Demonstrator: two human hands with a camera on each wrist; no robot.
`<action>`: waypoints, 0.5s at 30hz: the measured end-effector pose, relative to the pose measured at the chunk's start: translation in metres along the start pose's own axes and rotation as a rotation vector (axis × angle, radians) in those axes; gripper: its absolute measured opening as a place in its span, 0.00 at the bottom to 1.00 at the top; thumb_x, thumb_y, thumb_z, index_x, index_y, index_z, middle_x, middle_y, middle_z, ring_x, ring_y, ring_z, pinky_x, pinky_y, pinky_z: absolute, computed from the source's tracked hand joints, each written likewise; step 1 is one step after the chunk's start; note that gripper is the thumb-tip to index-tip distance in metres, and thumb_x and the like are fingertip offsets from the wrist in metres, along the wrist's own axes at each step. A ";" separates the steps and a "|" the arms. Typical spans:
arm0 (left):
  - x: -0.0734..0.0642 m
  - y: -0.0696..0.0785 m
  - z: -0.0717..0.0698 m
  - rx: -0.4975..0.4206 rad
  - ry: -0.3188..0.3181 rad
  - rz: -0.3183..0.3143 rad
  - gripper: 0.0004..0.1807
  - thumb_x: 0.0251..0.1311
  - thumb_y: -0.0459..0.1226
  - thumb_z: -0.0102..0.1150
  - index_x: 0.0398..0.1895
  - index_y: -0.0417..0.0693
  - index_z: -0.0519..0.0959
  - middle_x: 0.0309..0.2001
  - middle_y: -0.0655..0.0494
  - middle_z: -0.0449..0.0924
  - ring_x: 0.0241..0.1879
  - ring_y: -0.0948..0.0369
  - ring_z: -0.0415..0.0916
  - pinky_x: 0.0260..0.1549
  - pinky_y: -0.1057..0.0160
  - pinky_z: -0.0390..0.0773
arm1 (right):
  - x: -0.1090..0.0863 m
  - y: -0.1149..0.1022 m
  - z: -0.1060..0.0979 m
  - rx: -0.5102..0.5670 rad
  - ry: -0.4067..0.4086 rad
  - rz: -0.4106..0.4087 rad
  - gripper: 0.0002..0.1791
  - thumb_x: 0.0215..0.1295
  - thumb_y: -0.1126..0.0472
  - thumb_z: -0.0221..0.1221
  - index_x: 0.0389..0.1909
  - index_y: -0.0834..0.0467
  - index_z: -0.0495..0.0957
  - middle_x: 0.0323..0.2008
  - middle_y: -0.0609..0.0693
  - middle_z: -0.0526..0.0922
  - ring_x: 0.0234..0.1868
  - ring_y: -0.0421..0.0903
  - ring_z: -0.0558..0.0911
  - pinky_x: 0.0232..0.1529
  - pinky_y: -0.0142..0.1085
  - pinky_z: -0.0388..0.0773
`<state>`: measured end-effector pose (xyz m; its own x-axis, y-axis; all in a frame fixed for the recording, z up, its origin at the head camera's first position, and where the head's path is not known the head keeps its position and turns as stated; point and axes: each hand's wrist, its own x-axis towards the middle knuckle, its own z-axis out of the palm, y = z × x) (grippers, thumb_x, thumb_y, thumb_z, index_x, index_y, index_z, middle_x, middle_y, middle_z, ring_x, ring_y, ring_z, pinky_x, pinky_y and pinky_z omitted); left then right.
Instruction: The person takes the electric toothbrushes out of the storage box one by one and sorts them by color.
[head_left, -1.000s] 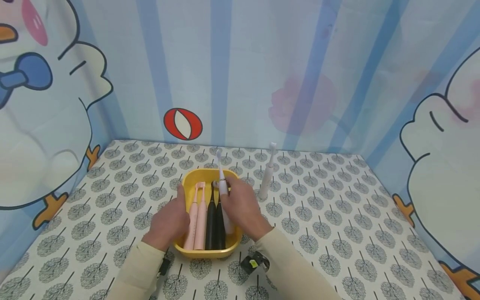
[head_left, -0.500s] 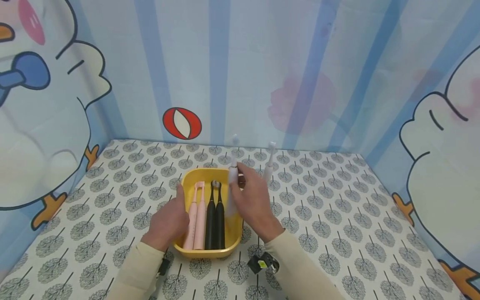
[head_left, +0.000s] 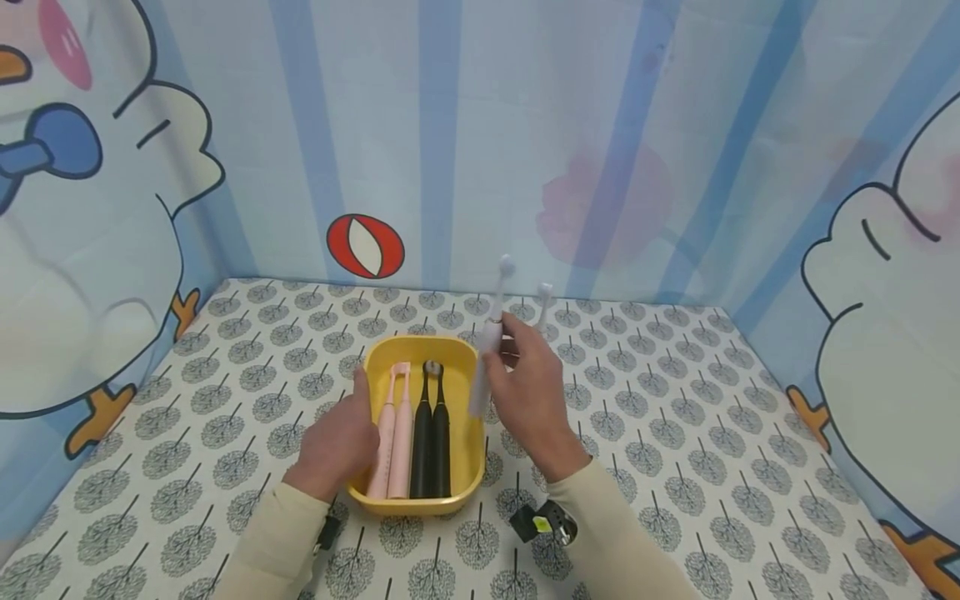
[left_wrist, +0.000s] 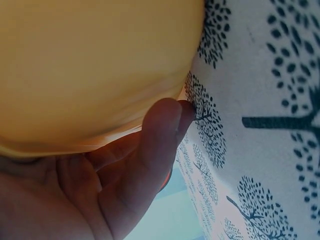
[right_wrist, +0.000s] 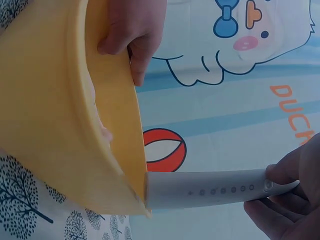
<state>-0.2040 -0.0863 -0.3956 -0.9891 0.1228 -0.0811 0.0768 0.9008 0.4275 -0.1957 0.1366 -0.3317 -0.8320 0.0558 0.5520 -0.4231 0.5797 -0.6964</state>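
Note:
Between thumb and fingers my right hand [head_left: 531, 392] pinches a white electric toothbrush [head_left: 487, 350] near the top of its handle. It is held head up, its lower end overlapping the right rim of a yellow plastic bin [head_left: 408, 507] in the head view. A row of small marks runs down its handle [right_wrist: 215, 190]. My left hand [head_left: 337, 442] grips the bin's left wall, thumb inside, fingers against the outside [left_wrist: 160, 135]. Inside lie two pink electric toothbrushes [head_left: 402, 442] and two black electric toothbrushes [head_left: 422, 450], side by side, heads toward the back.
A second white electric toothbrush [head_left: 544, 304] is behind my right hand, mostly hidden, with its head showing. The tree-print tablecloth [head_left: 645, 500] covers the table. At its back hangs a striped cartoon curtain [head_left: 495, 167].
My right hand has lifted the white toothbrush from the bin's right side and moved it up and right to the rim. The left hand has stayed on the bin.

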 end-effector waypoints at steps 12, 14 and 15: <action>0.000 0.000 -0.001 -0.001 -0.015 -0.007 0.42 0.66 0.31 0.43 0.75 0.35 0.32 0.40 0.42 0.76 0.22 0.57 0.70 0.19 0.59 0.71 | -0.001 0.017 -0.013 -0.049 0.034 0.062 0.26 0.61 0.72 0.62 0.61 0.64 0.72 0.49 0.56 0.78 0.45 0.46 0.82 0.43 0.30 0.79; 0.000 0.000 -0.001 0.000 -0.016 -0.008 0.42 0.66 0.31 0.43 0.75 0.35 0.32 0.39 0.42 0.76 0.22 0.57 0.70 0.18 0.59 0.71 | -0.002 0.020 -0.014 -0.059 0.039 0.065 0.27 0.61 0.72 0.62 0.62 0.64 0.72 0.50 0.56 0.78 0.45 0.47 0.82 0.43 0.30 0.79; 0.000 0.000 -0.001 0.003 -0.016 -0.009 0.42 0.66 0.31 0.43 0.75 0.35 0.32 0.39 0.42 0.76 0.22 0.57 0.70 0.18 0.59 0.71 | -0.002 0.022 -0.015 -0.063 0.041 0.067 0.27 0.60 0.72 0.63 0.62 0.64 0.71 0.51 0.56 0.78 0.45 0.47 0.82 0.43 0.30 0.79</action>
<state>-0.2046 -0.0867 -0.3943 -0.9876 0.1214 -0.0991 0.0685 0.9032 0.4237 -0.1979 0.1616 -0.3410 -0.8415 0.1291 0.5246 -0.3424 0.6236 -0.7028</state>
